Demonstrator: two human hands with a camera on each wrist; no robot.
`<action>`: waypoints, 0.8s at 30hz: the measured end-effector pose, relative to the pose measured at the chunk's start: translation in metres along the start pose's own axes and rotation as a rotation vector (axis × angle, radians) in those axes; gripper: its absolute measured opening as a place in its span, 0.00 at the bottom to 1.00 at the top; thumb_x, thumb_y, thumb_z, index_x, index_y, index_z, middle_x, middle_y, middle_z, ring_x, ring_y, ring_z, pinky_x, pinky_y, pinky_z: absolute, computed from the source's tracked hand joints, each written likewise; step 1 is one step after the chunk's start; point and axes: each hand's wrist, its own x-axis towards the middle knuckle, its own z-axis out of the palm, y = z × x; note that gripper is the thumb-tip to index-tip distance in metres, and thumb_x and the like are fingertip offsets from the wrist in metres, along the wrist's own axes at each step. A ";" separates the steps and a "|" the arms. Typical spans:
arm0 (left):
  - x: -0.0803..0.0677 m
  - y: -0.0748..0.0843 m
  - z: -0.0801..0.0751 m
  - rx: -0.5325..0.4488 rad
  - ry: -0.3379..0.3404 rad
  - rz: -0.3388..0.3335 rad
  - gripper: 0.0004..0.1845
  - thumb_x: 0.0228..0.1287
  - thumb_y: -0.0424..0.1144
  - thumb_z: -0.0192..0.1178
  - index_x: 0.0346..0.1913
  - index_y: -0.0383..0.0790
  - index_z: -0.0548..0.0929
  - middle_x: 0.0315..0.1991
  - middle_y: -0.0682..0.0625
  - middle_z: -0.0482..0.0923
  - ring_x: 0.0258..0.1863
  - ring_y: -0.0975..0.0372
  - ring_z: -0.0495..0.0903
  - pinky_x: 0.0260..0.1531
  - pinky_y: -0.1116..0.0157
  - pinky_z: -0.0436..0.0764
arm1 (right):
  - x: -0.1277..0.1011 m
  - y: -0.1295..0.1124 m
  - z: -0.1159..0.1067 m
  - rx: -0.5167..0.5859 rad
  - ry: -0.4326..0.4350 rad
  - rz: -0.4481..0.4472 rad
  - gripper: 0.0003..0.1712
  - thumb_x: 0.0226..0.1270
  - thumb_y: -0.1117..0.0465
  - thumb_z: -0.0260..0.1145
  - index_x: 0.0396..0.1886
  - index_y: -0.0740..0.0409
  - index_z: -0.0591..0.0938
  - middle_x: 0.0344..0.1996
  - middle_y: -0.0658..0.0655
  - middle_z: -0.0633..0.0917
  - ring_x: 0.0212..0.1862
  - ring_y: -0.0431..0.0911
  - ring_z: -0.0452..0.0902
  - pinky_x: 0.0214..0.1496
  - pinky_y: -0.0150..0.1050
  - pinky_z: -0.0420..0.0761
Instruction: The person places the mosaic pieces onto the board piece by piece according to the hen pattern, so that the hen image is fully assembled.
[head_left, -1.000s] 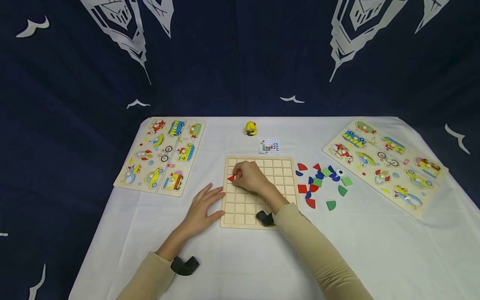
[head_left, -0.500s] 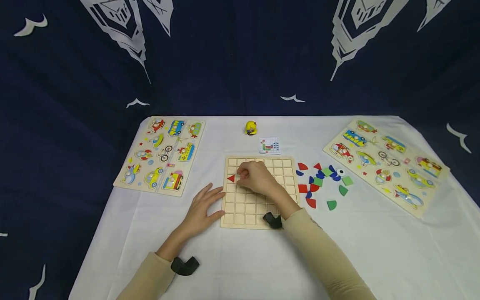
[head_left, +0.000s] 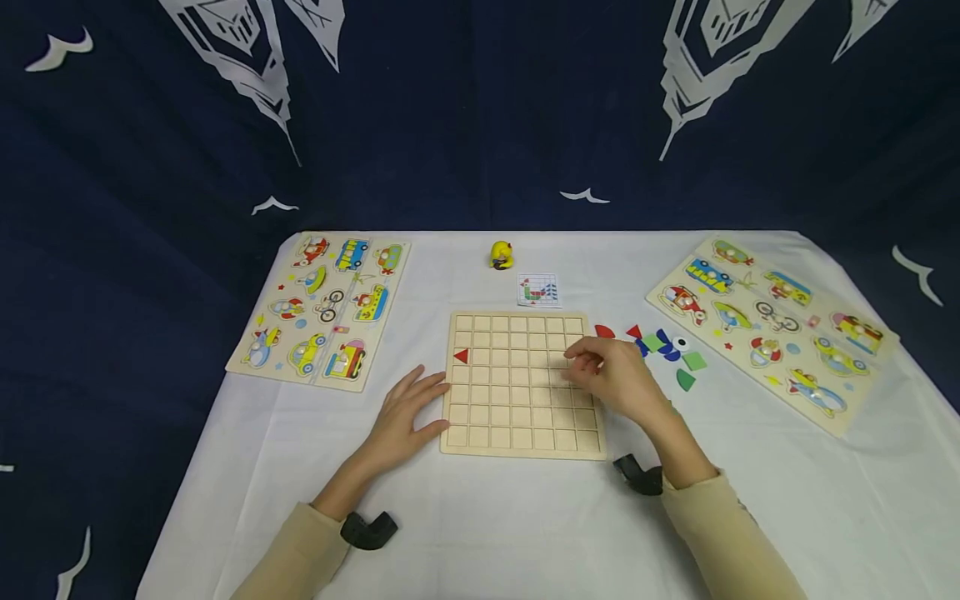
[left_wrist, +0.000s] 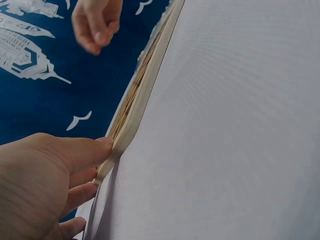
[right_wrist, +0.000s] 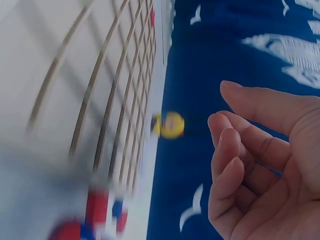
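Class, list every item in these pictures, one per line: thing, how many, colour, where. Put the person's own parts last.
grid board: 1, pale wood, table centre
red triangle: 1, red, in a left-column cell of the board
loose shape pieces: several, red, blue, green, right of the board
pattern card: 1, white, behind the board
yellow toy: 1, yellow, far table edge
vehicle puzzles: 2, multicoloured, far left and far right
tablecloth: 1, white
backdrop: 1, navy with white prints
left hand: flat against the board's left edge
right hand: empty, over the board's right edge
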 end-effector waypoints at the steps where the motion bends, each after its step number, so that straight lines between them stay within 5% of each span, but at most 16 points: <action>1: 0.000 0.000 0.000 0.000 -0.003 -0.006 0.29 0.57 0.38 0.70 0.63 0.37 0.76 0.70 0.45 0.69 0.76 0.47 0.51 0.71 0.40 0.50 | -0.005 0.005 -0.005 -0.013 0.025 0.005 0.11 0.54 0.66 0.75 0.38 0.65 0.85 0.25 0.53 0.84 0.28 0.42 0.76 0.27 0.31 0.74; 12: 0.001 0.002 -0.001 -0.027 -0.005 -0.014 0.29 0.58 0.37 0.69 0.63 0.37 0.77 0.69 0.45 0.69 0.76 0.47 0.51 0.71 0.40 0.49 | -0.040 0.050 -0.067 -0.120 0.246 0.131 0.14 0.56 0.66 0.74 0.43 0.65 0.85 0.28 0.58 0.84 0.30 0.43 0.73 0.26 0.27 0.73; 20: -0.001 0.003 -0.001 -0.017 0.012 -0.013 0.30 0.55 0.36 0.70 0.63 0.37 0.77 0.69 0.44 0.70 0.76 0.45 0.52 0.70 0.39 0.50 | -0.040 0.083 -0.095 -0.138 0.273 0.279 0.16 0.62 0.62 0.70 0.49 0.65 0.83 0.35 0.63 0.85 0.30 0.28 0.68 0.27 0.28 0.69; 24: -0.001 0.004 -0.001 -0.023 0.003 -0.018 0.30 0.56 0.36 0.70 0.63 0.38 0.77 0.69 0.44 0.70 0.76 0.45 0.51 0.70 0.38 0.49 | -0.036 0.098 -0.098 -0.140 0.250 0.327 0.17 0.64 0.61 0.68 0.50 0.65 0.83 0.37 0.64 0.85 0.33 0.37 0.71 0.27 0.28 0.69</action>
